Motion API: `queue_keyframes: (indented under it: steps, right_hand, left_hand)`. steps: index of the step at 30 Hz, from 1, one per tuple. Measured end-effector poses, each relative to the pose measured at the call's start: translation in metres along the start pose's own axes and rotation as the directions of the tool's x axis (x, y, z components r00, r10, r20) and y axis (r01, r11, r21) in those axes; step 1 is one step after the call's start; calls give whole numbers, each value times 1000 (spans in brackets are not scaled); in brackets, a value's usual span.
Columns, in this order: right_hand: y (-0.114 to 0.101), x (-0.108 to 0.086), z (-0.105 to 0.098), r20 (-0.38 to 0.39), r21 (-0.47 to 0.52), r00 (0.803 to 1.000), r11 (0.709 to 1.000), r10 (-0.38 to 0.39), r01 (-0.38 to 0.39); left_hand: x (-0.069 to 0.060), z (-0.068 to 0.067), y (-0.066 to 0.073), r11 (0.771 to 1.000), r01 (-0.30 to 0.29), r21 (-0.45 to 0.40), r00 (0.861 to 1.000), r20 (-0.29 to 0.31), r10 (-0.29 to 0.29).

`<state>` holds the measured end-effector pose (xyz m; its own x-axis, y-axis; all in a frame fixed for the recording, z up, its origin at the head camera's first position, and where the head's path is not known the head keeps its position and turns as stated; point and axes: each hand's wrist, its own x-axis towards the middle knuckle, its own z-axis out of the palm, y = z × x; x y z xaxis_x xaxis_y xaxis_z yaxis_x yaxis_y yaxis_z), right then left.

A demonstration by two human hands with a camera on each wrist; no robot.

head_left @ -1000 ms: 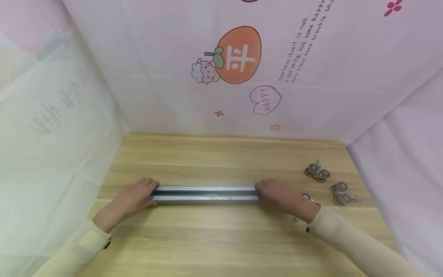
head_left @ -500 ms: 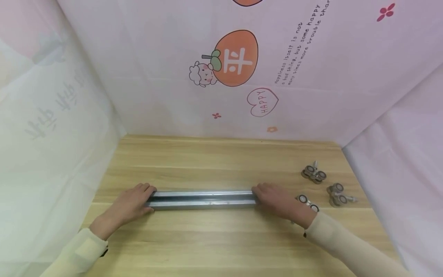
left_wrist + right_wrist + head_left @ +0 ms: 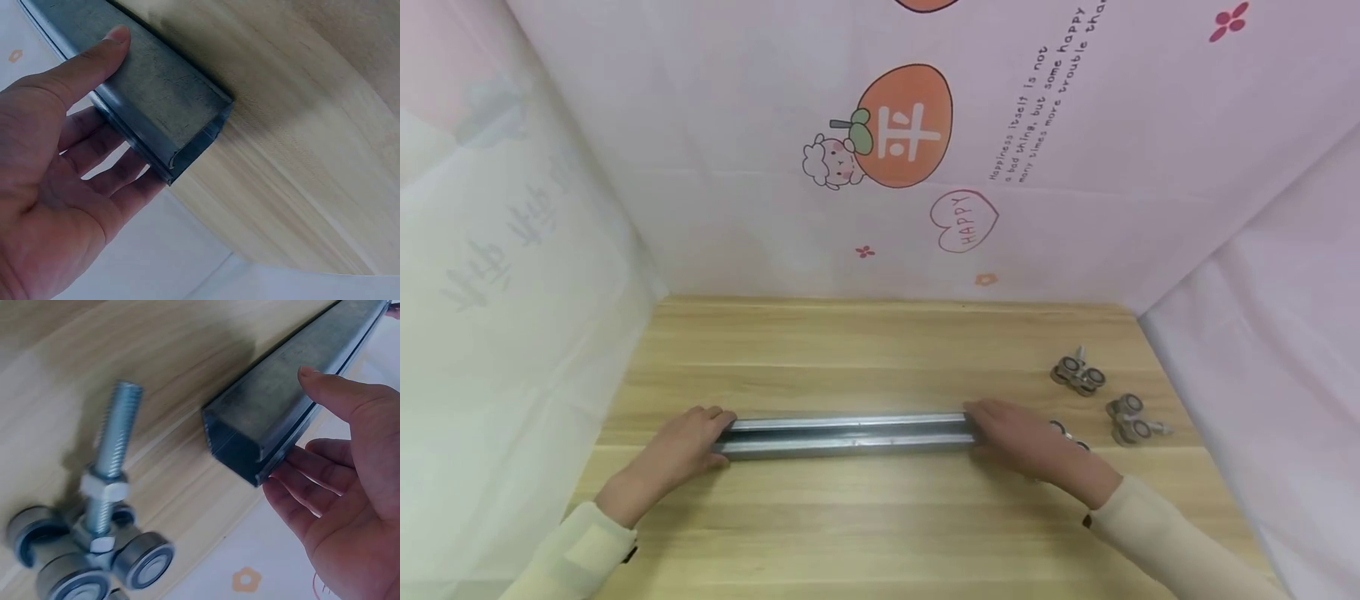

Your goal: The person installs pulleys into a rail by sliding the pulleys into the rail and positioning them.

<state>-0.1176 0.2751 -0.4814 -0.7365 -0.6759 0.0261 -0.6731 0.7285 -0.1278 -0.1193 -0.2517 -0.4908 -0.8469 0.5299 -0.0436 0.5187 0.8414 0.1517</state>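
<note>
A grey metal channel rail (image 3: 850, 447) lies lengthwise across the table, its slotted side facing up in the head view. At its left end, my left hand (image 3: 679, 450) grips it. The left wrist view shows the thumb (image 3: 94, 65) along one flat side and the fingers on the slotted side. My right hand (image 3: 1018, 442) holds the right end in the same way, thumb against the flat side (image 3: 269, 403). Both wrist views show the rail's hollow ends. Beside the right hand stands a roller trolley (image 3: 94, 550) with a threaded bolt, partly hidden by the forearm in the head view.
Two more roller trolleys lie at the right of the wooden table (image 3: 850, 525), one farther back (image 3: 1078, 375) and one near the right edge (image 3: 1131, 419). Printed cloth (image 3: 737, 225) hangs behind the table and along both sides.
My right hand has moved a little to the right, and more of the rail shows between the hands. My left hand keeps its grip. The head view has shifted slightly.
</note>
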Motion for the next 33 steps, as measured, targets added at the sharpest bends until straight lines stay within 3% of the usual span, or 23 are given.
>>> queue_keyframes:
  steps: [7,13,21,25,30,33]
  right_hand:
    - [6,-19,-7,-60,-23,998,999,30,-32]
    - [12,-33,-12,-77,8,995,998,60,-60]
    - [16,-52,-11,-134,-56,991,998,-25,17]
    - [15,-58,-10,-85,-44,995,998,-50,47]
    - [11,-63,-10,36,-38,999,999,-17,19]
    - [11,-63,-7,66,-53,997,998,-26,30]
  left_hand:
    - [0,2,4,1000,-5,-25,999,-40,4]
    - [-1,2,5,999,11,-35,999,-33,-12]
    - [-2,4,5,999,5,-39,999,-48,-7]
    - [-3,5,5,999,-2,-45,998,-62,-1]
    - [-3,7,4,998,-6,-57,997,-76,2]
    - [-4,8,3,998,-1,-67,997,-75,-4]
